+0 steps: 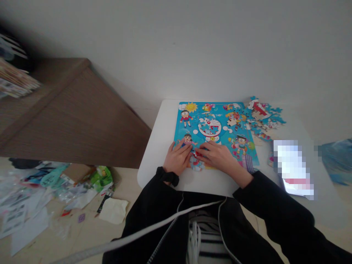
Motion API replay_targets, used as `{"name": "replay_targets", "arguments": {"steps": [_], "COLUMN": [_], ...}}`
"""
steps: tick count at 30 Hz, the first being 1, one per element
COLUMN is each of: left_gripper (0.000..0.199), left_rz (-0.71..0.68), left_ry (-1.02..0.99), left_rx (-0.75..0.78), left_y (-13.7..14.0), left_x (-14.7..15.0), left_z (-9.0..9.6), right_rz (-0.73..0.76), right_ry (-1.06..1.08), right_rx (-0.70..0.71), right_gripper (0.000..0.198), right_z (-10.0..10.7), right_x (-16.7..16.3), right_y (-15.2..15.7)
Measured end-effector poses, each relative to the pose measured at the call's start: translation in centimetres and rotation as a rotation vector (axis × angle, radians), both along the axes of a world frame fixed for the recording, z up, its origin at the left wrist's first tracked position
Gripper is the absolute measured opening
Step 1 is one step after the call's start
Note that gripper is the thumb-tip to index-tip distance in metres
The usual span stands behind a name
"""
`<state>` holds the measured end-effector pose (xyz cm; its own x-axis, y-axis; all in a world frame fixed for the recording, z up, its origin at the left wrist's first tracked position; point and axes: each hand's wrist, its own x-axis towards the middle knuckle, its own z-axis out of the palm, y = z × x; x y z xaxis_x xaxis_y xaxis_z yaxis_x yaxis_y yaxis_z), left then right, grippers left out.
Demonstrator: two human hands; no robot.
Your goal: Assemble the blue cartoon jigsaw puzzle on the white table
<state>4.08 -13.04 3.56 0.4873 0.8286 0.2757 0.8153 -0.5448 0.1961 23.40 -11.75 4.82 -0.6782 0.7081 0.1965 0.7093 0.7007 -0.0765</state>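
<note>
A blue cartoon jigsaw puzzle (180, 132) lies on a small white table, mostly assembled, with a round-faced blue-and-white cat in its middle. My left hand (178, 160) rests over its lower left corner, fingers laid flat and pointing right. From the other side my right hand (218, 157) reaches in, its fingertips closed on a small red puzzle piece (197, 153) at the lower edge. The two hands' fingertips nearly meet there and partly hide the piece. Loose puzzle pieces (260, 112) are heaped at the puzzle's upper right, some overlapping its edge.
A lit phone (293, 167), blurred out, lies on the white table (150, 161) to the right. A brown wooden cabinet (104, 117) stands at the left. Bags and papers (30, 227) litter the floor. A white cord (143, 230) crosses in front of my body.
</note>
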Motion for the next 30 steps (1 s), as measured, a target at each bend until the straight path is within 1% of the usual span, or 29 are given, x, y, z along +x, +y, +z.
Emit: {"name": "replay_targets", "arguments": {"steps": [5,7,10,13,17,24,27,30], "left_gripper": [0.032,0.034,0.035,0.034,0.034,0.036,0.035,0.035], "left_rz": [0.061,0.067,0.054,0.055,0.060,0.052,0.056,0.060], "left_ry": [-0.032,-0.055,-0.079,-0.093,-0.098,-0.103,-0.107,-0.105], "left_rx": [0.005,-0.005,-0.023,-0.023,0.002,-0.007,-0.004,0.001], "left_y": [-0.1,0.0,0.1,0.0,0.0,0.0,0.0,0.0], "left_x": [-0.7,-1.1,-1.5,-1.5,-1.4,-1.4,-1.4,-1.4], "left_z": [-0.6,-0.9,-1.3,-1.5,-1.7,-1.6,-1.6,-1.8], "right_rz": [-0.048,-0.075,-0.045,0.000,0.026,0.044,0.021,-0.056], "right_ry": [0.088,0.122,0.118,0.122,0.153,0.219,0.277,0.388], "right_rx": [-0.032,-0.036,-0.074,-0.121,-0.123,-0.149,-0.163,-0.195], "right_gripper": [0.036,0.039,0.047,0.044,0.042,0.038,0.033,0.027], "right_z": [-0.2,-0.4,-0.7,-0.8,-1.1,-1.4,-1.6,-1.9], "right_x": [0.2,0.3,0.3,0.2,0.1,0.1,-0.4,-1.1], "right_y": [0.5,0.8,1.4,1.8,2.0,2.2,2.3,2.6]}}
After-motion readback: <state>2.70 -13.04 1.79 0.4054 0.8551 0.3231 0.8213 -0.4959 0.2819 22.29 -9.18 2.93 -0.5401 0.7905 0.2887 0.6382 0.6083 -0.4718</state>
